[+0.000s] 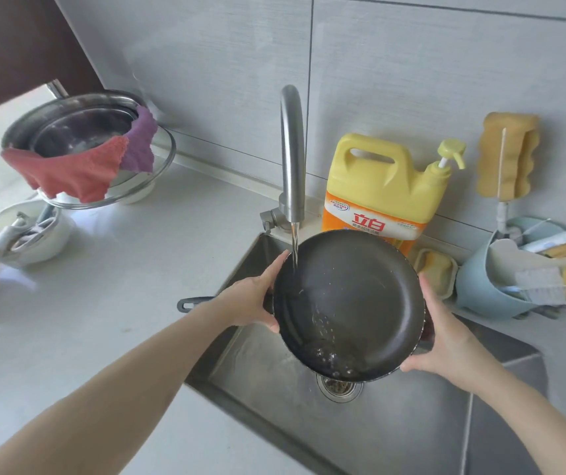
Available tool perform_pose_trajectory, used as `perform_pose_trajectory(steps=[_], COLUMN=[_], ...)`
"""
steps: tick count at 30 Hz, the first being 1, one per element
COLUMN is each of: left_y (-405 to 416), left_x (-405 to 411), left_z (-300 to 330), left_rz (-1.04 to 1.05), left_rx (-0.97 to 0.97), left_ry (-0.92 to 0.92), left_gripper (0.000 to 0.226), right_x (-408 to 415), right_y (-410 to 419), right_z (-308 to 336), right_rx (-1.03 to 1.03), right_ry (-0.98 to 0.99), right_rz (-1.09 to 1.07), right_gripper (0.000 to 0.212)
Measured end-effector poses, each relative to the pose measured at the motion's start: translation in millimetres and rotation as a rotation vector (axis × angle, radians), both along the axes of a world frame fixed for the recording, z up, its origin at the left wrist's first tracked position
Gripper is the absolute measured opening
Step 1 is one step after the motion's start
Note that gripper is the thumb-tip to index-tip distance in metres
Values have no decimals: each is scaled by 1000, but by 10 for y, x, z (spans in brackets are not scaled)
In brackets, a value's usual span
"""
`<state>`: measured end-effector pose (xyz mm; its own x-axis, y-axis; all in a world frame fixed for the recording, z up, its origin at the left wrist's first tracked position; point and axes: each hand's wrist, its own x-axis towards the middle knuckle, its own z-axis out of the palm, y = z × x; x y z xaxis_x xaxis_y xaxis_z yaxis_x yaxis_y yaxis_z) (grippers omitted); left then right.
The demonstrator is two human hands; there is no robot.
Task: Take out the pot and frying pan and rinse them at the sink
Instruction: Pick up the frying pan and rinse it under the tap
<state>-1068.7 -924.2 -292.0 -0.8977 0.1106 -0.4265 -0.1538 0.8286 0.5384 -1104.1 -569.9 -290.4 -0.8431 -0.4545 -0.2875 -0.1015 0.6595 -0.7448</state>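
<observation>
A dark frying pan (353, 296) is held tilted over the steel sink (394, 423), its handle pointing left past my wrist. My left hand (250, 296) grips the pan's left rim by the handle's base. My right hand (446, 341) holds the right rim from below. Water runs from the curved tap (291, 149) onto the pan's upper left and pools at its low edge above the drain (338, 389). A steel pot (79, 128) sits in stacked bowls on the counter at the far left.
A yellow detergent jug (384, 186) stands behind the sink. A blue caddy (501, 289) with brushes and a sponge sits to the right. Red and purple cloths (82, 166) hang over the stacked bowls. A white bowl (24, 234) holds utensils on the left.
</observation>
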Motion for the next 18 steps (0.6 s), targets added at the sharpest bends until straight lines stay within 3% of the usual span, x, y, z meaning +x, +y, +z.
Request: perform_pose_trajectory(steps=[5,10,13,15,18], left_y=[-219,-360,-349,-296,-220], left_x=[-84,-175,-209,-199,-119], left_z=[358,707,973,1159,1327], left_rz=[-113,-247,-179,-222,-324], left_rx=[131,41,46,-86,-346], left_ry=[-278,-504,-595,-535,-292], left_gripper=[125,103,89,89,99], right_x=[122,309,480,634,816], right_y=[-65,-176,-309,-454,-665], right_z=[100,-52,-247,-361,-487], right_rx=[-87,-188,-273,-362,-422], right_ry=[-225,-419,-544,-568,-456], right_rz=[6,61,48,8,-111], right_gripper=[143,119,120,122,128])
